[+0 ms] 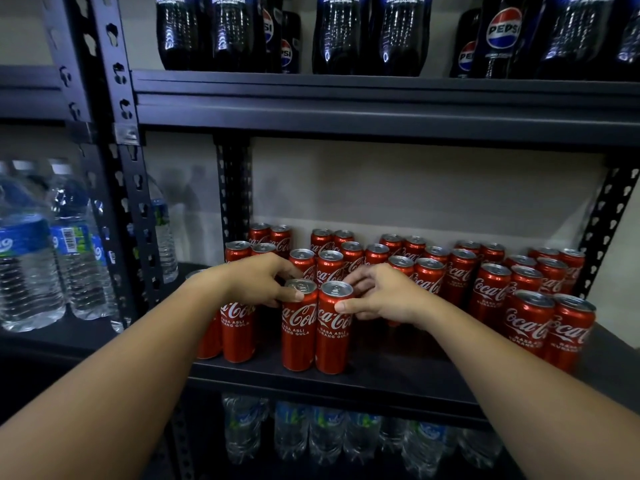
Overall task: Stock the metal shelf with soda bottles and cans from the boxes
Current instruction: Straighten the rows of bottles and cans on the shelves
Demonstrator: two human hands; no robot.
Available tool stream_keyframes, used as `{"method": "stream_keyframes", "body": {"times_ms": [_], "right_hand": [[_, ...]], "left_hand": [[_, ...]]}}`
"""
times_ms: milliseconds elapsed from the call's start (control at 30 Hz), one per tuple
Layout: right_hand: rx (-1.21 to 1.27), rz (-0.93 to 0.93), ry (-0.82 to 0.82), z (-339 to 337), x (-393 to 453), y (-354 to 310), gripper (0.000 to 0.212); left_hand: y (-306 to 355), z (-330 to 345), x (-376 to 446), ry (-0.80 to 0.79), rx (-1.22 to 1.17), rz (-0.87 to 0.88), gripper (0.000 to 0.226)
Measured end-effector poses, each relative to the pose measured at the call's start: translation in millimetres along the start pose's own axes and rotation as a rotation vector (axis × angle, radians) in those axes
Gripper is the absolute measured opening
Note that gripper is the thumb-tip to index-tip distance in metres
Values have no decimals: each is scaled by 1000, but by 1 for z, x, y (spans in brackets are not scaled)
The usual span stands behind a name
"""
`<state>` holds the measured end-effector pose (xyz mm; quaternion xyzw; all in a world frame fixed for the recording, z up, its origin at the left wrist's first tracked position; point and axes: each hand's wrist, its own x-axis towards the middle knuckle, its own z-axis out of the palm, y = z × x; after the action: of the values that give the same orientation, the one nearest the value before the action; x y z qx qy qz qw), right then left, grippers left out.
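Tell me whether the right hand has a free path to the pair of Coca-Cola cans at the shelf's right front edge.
Probably yes. The right hand grips a front can, so it must let go first; the pair stands unblocked at the shelf edge.

Coca-Cola cans (298, 327): roughly 35 | Pepsi bottles (498, 36): about 9 | hands (256, 282): 2

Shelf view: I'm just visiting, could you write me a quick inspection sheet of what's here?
Surface: dark metal shelf, middle tier.
Job's things: red cola cans standing upright in rows; two front cans side by side.
Clutter: nothing seen.
Grippers: left hand grips the left front can's top; right hand grips the right one.
Cables: nothing seen.
Surroundings: Pepsi bottles above; water bottles left and below.
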<state>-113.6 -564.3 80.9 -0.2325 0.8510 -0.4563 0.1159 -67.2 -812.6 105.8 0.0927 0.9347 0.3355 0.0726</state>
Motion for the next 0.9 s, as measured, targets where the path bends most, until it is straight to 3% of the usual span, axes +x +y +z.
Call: {"method": "stream_keyframes", "body": {"times_ms": [167,267,433,567,700,800,900], "right_hand": [[-12,2,-1,-18,1,0,68],[-54,15,104,-43,10,1,52],[-393,2,270,-88,40,12,39],[-387,-55,322,-107,63,17,29],[-483,2,327,-114,99,25,37],[-567,82,251,-115,118,30,48],[-631,143,195,-112,131,38,60]], "left_hand": [[4,-8,12,33,-66,2,54],[11,-14,26,154,-26,68,44],[24,-14,70,279,-1,117,35],[31,-15,113,314,5,129,38],[30,-15,160,362,92,83,40],[34,-10,191,315,161,15,53],[38,-2,216,159,375,-44,67]]}}
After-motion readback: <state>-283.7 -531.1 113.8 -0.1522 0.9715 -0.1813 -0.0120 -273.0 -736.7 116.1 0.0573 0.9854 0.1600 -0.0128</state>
